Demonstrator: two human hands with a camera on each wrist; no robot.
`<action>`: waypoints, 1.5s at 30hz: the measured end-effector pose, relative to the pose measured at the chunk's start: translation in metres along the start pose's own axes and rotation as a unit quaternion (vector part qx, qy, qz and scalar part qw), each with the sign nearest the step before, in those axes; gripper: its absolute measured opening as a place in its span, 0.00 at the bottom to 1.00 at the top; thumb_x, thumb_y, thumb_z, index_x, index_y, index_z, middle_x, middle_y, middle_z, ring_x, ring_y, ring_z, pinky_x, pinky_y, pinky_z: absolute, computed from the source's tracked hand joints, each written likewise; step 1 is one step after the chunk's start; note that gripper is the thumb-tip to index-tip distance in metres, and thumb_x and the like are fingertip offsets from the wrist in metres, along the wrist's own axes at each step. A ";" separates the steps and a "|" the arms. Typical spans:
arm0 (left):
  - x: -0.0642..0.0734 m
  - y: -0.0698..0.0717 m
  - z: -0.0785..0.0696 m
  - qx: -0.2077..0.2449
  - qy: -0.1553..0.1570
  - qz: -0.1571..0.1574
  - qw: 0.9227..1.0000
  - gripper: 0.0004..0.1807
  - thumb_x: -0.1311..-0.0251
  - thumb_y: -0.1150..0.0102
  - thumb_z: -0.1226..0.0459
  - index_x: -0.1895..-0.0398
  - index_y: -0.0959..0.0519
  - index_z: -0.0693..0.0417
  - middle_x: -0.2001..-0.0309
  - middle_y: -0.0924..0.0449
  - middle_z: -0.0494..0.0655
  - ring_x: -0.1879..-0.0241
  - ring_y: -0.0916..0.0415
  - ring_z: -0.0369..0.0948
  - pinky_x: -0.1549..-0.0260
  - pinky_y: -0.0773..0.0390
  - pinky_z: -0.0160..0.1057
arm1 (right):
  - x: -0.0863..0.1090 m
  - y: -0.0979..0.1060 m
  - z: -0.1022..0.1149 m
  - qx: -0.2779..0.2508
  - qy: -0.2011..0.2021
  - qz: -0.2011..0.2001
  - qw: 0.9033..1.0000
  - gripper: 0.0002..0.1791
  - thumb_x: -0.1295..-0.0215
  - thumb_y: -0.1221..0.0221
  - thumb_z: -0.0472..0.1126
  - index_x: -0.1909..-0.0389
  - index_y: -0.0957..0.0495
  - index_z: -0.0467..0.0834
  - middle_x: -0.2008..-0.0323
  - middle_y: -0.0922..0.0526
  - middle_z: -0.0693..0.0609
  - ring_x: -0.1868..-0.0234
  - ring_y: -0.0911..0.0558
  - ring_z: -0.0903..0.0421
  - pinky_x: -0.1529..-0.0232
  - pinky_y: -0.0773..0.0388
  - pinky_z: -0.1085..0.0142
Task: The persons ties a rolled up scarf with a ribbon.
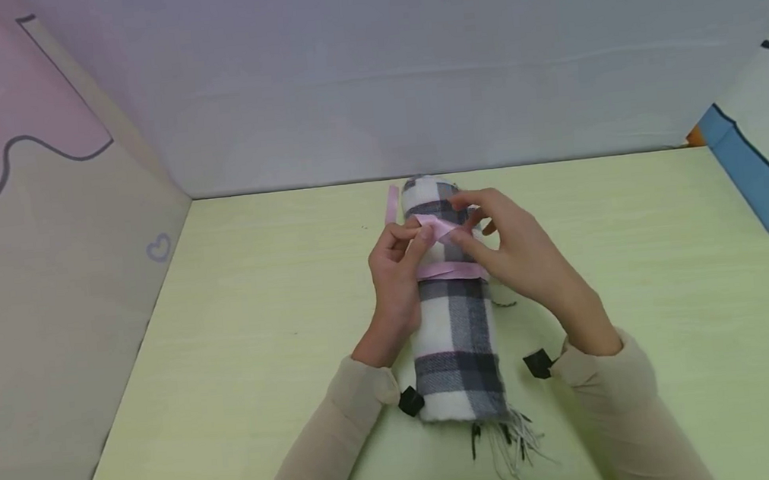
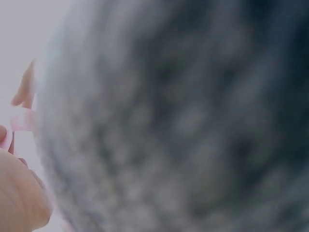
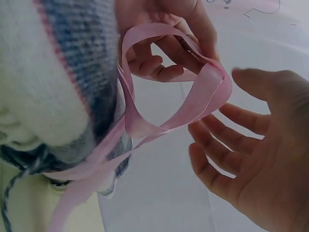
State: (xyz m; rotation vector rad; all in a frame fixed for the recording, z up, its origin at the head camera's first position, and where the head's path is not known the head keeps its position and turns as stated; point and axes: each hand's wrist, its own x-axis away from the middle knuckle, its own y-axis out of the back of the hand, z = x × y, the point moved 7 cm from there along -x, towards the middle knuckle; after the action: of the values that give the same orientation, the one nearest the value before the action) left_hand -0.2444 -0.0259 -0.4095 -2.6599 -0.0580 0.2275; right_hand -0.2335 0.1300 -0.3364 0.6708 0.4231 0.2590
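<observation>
A rolled checked scarf (image 1: 451, 318), white and grey with a fringe at its near end, lies lengthwise on the table. Pink ribbon (image 1: 452, 271) goes around its middle. My left hand (image 1: 393, 273) pinches the ribbon above the roll between thumb and fingers. In the right wrist view the ribbon loop (image 3: 212, 89) stands open beside the scarf, held by the left fingers. My right hand (image 1: 523, 251) is at the loop's other side, fingers spread and lightly bent, thumb apart from the ribbon. Blurred scarf cloth (image 2: 169, 121) fills most of the left wrist view.
A loose ribbon end (image 1: 391, 204) sticks out left of the roll's far end. Fringe strands (image 1: 512, 442) spread on the pale green table (image 1: 247, 320). A grey-lilac wall (image 1: 411, 77) stands along the far edge, with printed side panels left and right.
</observation>
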 end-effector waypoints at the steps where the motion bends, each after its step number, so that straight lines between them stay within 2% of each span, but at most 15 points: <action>1: 0.000 0.000 0.000 0.002 -0.001 0.000 1.000 0.13 0.31 0.38 0.72 0.68 0.18 0.42 0.64 0.17 0.35 0.59 0.25 0.34 0.53 0.23 0.31 | 0.001 -0.002 -0.001 0.000 0.000 0.007 1.000 0.29 0.27 0.35 0.40 0.29 0.31 0.40 0.37 0.23 0.42 0.48 0.19 0.49 0.47 0.22 0.48; 4: -0.001 0.001 -0.002 0.005 -0.005 0.000 1.000 0.11 0.31 0.37 0.70 0.67 0.18 0.43 0.63 0.16 0.37 0.60 0.24 0.35 0.54 0.22 0.31 | 0.002 -0.005 -0.002 0.003 0.004 0.019 1.000 0.33 0.30 0.33 0.37 0.28 0.33 0.39 0.36 0.24 0.41 0.51 0.17 0.48 0.48 0.20 0.50; 10: -0.001 0.004 -0.002 -0.014 -0.001 0.005 1.000 0.10 0.30 0.38 0.71 0.65 0.18 0.43 0.65 0.21 0.36 0.70 0.31 0.35 0.68 0.31 0.31 | 0.004 -0.002 -0.008 0.015 0.003 0.013 1.000 0.25 0.30 0.36 0.30 0.33 0.26 0.39 0.41 0.18 0.42 0.59 0.16 0.51 0.57 0.19 0.55; 12: -0.001 0.005 -0.001 -0.020 0.001 0.005 1.000 0.09 0.30 0.37 0.69 0.65 0.18 0.44 0.64 0.20 0.36 0.71 0.32 0.34 0.70 0.32 0.30 | 0.004 -0.003 -0.009 0.022 0.002 0.024 0.999 0.25 0.30 0.36 0.31 0.33 0.26 0.39 0.41 0.19 0.42 0.56 0.18 0.50 0.56 0.20 0.52; 17: -0.001 0.006 0.000 -0.023 0.008 0.010 1.000 0.06 0.31 0.33 0.66 0.65 0.18 0.44 0.62 0.18 0.35 0.71 0.31 0.33 0.72 0.33 0.30 | 0.003 -0.013 -0.016 0.029 -0.027 0.066 0.997 0.36 0.31 0.34 0.36 0.25 0.36 0.38 0.34 0.27 0.40 0.43 0.26 0.42 0.43 0.25 0.45; 21: -0.001 0.005 0.001 -0.028 0.015 0.013 0.999 0.10 0.31 0.36 0.69 0.66 0.17 0.41 0.62 0.18 0.34 0.73 0.33 0.32 0.75 0.35 0.29 | 0.003 -0.016 -0.020 0.061 -0.040 0.056 0.996 0.36 0.31 0.38 0.32 0.23 0.39 0.37 0.34 0.28 0.36 0.39 0.27 0.37 0.38 0.28 0.42; 23: -0.001 0.005 0.000 -0.034 0.012 0.011 0.999 0.12 0.31 0.37 0.71 0.66 0.17 0.40 0.62 0.17 0.33 0.70 0.29 0.32 0.72 0.29 0.27 | 0.003 -0.014 -0.022 0.077 -0.035 0.043 0.996 0.35 0.32 0.41 0.28 0.24 0.38 0.36 0.35 0.27 0.35 0.40 0.26 0.36 0.39 0.27 0.42; 26: -0.001 0.007 -0.001 -0.052 0.000 0.009 0.999 0.05 0.32 0.34 0.68 0.64 0.17 0.48 0.60 0.15 0.35 0.63 0.24 0.34 0.62 0.22 0.27 | 0.004 -0.012 -0.024 0.086 -0.032 0.036 0.995 0.34 0.32 0.44 0.24 0.25 0.37 0.36 0.37 0.25 0.35 0.42 0.25 0.37 0.40 0.26 0.43; 28: -0.001 0.009 -0.002 -0.065 -0.010 0.007 0.998 0.03 0.33 0.31 0.65 0.65 0.17 0.49 0.59 0.14 0.36 0.57 0.21 0.36 0.54 0.20 0.30 | 0.004 -0.011 -0.026 0.085 -0.032 0.037 0.995 0.34 0.33 0.45 0.23 0.25 0.36 0.36 0.38 0.24 0.36 0.43 0.24 0.37 0.41 0.26 0.44; 30: -0.001 0.010 -0.003 -0.077 -0.018 0.006 0.997 0.04 0.34 0.30 0.63 0.65 0.17 0.49 0.60 0.14 0.37 0.56 0.21 0.37 0.54 0.22 0.31 | 0.004 -0.010 -0.028 0.079 -0.040 0.045 0.995 0.33 0.32 0.46 0.24 0.25 0.36 0.36 0.38 0.24 0.36 0.43 0.24 0.38 0.41 0.26 0.45; 33: -0.002 0.011 -0.003 -0.085 -0.025 0.002 0.996 0.06 0.36 0.28 0.63 0.67 0.16 0.42 0.61 0.13 0.39 0.56 0.21 0.37 0.55 0.23 0.32 | 0.005 -0.010 -0.029 0.073 -0.051 0.057 0.994 0.33 0.32 0.47 0.24 0.25 0.36 0.37 0.37 0.24 0.37 0.42 0.23 0.38 0.42 0.26 0.44; 36: -0.001 0.013 -0.002 -0.083 -0.028 0.000 0.996 0.06 0.36 0.27 0.62 0.68 0.16 0.41 0.61 0.13 0.40 0.58 0.20 0.37 0.57 0.24 0.32 | 0.006 -0.011 -0.029 0.067 -0.058 0.068 0.994 0.32 0.31 0.46 0.26 0.25 0.35 0.38 0.37 0.24 0.38 0.42 0.23 0.39 0.42 0.25 0.44; 45: 0.001 0.011 0.000 -0.073 -0.032 0.008 0.997 0.05 0.36 0.28 0.60 0.67 0.16 0.41 0.61 0.13 0.41 0.57 0.21 0.37 0.55 0.23 0.32 | 0.006 -0.017 -0.015 0.064 -0.046 0.079 0.994 0.35 0.29 0.34 0.42 0.25 0.34 0.39 0.33 0.26 0.40 0.42 0.23 0.42 0.43 0.25 0.46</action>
State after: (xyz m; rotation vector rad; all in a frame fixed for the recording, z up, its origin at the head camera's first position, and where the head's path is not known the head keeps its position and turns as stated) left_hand -0.2439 -0.0354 -0.4146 -2.7987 -0.0758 0.3250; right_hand -0.2330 0.1273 -0.3598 0.8410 0.3002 0.3523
